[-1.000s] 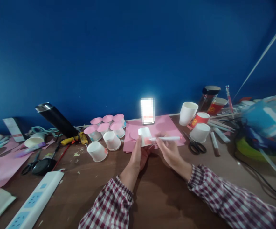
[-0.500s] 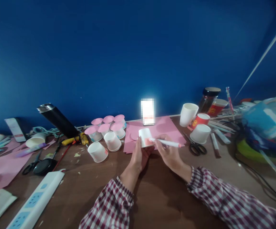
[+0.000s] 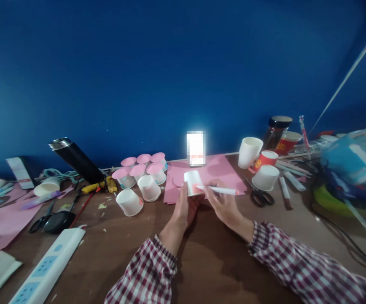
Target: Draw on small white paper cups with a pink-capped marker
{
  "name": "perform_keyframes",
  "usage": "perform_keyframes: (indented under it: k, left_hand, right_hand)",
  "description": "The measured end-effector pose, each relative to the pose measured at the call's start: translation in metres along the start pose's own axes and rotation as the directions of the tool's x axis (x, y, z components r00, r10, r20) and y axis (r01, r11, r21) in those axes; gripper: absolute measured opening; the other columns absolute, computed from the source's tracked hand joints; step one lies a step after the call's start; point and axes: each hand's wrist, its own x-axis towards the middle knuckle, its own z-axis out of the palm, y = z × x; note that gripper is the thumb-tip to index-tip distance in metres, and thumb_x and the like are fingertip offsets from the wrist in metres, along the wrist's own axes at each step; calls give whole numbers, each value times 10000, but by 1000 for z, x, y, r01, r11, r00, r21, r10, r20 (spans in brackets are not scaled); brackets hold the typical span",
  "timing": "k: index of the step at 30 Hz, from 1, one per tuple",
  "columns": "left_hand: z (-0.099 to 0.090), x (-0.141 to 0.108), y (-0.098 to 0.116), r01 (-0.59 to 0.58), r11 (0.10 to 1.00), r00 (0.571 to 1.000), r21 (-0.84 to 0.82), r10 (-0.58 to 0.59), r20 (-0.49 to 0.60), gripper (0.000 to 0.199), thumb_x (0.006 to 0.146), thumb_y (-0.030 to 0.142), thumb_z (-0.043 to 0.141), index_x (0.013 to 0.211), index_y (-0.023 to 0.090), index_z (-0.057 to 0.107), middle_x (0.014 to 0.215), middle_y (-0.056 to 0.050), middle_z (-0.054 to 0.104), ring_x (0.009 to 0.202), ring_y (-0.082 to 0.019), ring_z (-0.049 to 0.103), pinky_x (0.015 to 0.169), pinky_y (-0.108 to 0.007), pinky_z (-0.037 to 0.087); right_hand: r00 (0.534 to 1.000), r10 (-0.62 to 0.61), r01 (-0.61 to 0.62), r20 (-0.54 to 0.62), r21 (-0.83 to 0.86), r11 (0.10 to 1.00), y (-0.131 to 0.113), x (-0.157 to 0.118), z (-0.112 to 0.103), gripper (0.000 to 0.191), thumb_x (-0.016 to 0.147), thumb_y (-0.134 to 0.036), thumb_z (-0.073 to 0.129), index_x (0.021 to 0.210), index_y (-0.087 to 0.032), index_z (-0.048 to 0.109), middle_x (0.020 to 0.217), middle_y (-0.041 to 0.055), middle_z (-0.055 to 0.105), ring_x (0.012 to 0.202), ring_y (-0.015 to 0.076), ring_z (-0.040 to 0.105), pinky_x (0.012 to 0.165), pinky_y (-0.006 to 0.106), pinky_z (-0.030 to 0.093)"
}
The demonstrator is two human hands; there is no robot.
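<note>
A white paper cup with a patch of pink-orange colour on its side is held in my left hand, fingers wrapped round its lower part. My right hand pinches a white marker pen with a pinkish end. The marker's tip meets the coloured patch on the cup, or lies very close to it. Under and behind the cup are sheets of pink paper. To the left stand two white paper cups, one nearer and one farther, beside several cups topped with pink paper discs.
A bright phone stands behind the pink sheets. On the right are scissors, white cups, a red cup and loose markers. A black flask, a glue gun and a power strip lie left.
The marker has shifted very slightly against the cup's coloured patch, its back end a little lower. My left hand and the cup stay nearly still.
</note>
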Motion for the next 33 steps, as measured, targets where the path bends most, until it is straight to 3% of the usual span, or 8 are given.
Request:
perform_keyframes:
  k: [6,11,18,33]
  left_hand:
    - [0,1,0,-1,1000,1000,1,1,-21,468,841,523,516,1083,132,605,997,-112,694,919,-214,647,887,-358,469]
    - [1,-1,1,-15,1000,1000,1,15,9,454,854,509,504,1081,128,604,974,-110,696,892,-214,647,867,-357,477]
    - [0,1,0,10,1000,1000,-4,-10,-23,450,858,506,497,1071,124,604,1001,-123,688,901,-220,642,880,-375,474]
    - [4,-2,0,-11,1000,1000,7,11,17,408,870,459,502,1075,123,613,1057,-121,682,987,-237,629,926,-382,451]
  right_hand:
    - [999,1,0,-40,25,1000,-2,0,1,114,861,-308,557,846,-195,554,779,27,604,687,150,574,596,255,467]
    - [1000,2,-3,12,53,999,-4,-1,1,132,852,-317,563,835,-187,556,739,9,584,640,133,547,579,246,453]
    - [999,4,-3,-54,22,1000,-3,3,-2,120,867,-307,534,837,-191,538,712,-10,546,603,119,501,545,235,409]
    - [1000,12,-11,-23,31,999,-3,0,1,105,851,-301,555,839,-198,548,717,15,585,654,151,563,581,261,465]
